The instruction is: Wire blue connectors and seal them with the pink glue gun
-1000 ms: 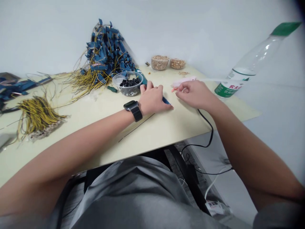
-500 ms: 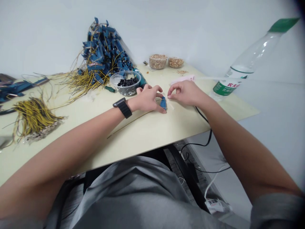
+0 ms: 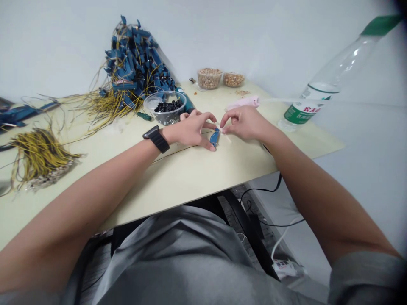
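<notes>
My left hand (image 3: 194, 129), with a dark watch on its wrist, grips a small blue plastic part (image 3: 214, 137) between thumb and fingers, just above the table. A thin dark wire (image 3: 173, 154) trails from there to the left, under my forearm. My right hand (image 3: 243, 123) is pinched at the upper end of the blue part. A tiny pale piece shows at its fingertips, too small to name. Beyond my left hand stands a clear round tub (image 3: 168, 108) holding small black pieces.
A tall heap of blue parts with yellow wires (image 3: 133, 63) rises at the back left. Nearer lies a bundle of yellow and black wires (image 3: 44, 156). Two tubs of tan bits (image 3: 209, 79) stand behind, a pink object (image 3: 244, 103) and a plastic bottle (image 3: 305, 108) at right.
The blue part has tilted and shifted slightly left with my left hand. My right fingertips have come closer to its upper end. The view has moved slightly.
</notes>
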Demonstrator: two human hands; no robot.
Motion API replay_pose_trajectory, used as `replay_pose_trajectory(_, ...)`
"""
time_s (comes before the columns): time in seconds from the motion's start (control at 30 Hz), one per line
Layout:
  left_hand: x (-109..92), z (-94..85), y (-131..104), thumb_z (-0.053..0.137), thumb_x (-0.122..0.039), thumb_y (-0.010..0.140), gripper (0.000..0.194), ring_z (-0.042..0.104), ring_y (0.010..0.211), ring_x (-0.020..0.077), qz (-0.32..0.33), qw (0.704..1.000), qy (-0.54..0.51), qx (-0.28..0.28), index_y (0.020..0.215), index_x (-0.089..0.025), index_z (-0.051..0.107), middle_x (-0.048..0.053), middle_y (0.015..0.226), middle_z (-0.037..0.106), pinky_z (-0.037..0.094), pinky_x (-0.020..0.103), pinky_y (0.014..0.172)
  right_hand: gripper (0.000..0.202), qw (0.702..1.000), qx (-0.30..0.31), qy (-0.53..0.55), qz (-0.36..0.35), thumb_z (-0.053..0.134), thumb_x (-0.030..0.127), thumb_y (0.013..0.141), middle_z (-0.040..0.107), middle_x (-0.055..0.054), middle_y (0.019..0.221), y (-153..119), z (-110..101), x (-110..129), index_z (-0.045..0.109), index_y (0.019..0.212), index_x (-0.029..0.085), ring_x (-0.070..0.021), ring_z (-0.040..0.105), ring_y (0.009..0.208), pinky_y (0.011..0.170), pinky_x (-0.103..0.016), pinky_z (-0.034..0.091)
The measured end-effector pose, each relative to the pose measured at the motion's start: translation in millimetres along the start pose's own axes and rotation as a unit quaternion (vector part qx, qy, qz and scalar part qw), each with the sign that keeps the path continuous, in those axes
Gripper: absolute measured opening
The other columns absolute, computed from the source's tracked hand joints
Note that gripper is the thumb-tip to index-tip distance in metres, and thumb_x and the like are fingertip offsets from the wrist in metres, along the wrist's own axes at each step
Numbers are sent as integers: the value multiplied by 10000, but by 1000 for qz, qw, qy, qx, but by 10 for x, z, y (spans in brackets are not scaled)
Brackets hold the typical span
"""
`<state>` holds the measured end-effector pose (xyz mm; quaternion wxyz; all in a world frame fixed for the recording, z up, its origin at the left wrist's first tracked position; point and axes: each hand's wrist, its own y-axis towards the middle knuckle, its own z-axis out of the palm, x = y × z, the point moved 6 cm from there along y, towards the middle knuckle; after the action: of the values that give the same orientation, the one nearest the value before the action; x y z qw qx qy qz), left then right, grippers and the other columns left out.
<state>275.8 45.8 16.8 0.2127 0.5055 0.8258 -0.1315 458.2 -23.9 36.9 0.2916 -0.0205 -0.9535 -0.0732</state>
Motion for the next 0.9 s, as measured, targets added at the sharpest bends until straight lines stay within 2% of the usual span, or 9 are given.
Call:
replay_pose_trajectory(0.27, -38, -29, -50, 1015, -715, 683, 977, 503, 1646, 492, -9, 999, 10, -32, 1511, -343, 653, 135, 1578, 851, 272, 684, 1388, 337, 997, 48, -20, -50, 1045, 160, 748, 530, 62, 721, -230, 61, 117, 739, 859, 245, -189, 540, 753, 739, -375, 347)
replay_pose_trajectory(0.43, -56, -30, -59, 1038, -682, 687, 959, 515, 1645, 489, -10, 999, 9, -29, 1498, -340, 656, 145, 1569, 845, 280, 685, 1382, 345, 996, 41, -26, -72, 1031, 203, 748, 496, 69, 690, -234, 102, 134, 704, 845, 258, -199, 526, 753, 756, -373, 350)
replay_pose_trajectory(0.67, -83, -40, -74, 1036, -686, 688, 957, 502, 1646, 489, -9, 999, 7, -30, 1488, -321, 658, 148, 1548, 844, 281, 674, 1373, 367, 996, 50, -22, -65, 1046, 222, 769, 516, 66, 706, -221, 125, 172, 687, 838, 253, -190, 527, 747, 750, -368, 352)
replay_pose_trajectory(0.9, -64, -21, -53, 1028, -675, 690, 949, 511, 1655, 473, -3, 1000, 1, -24, 1488, -336, 641, 148, 1583, 850, 258, 695, 1390, 352, 997, -18, -53, -58, 993, 220, 831, 576, 19, 791, -90, -6, 21, 645, 863, 261, -214, 537, 784, 754, -394, 386)
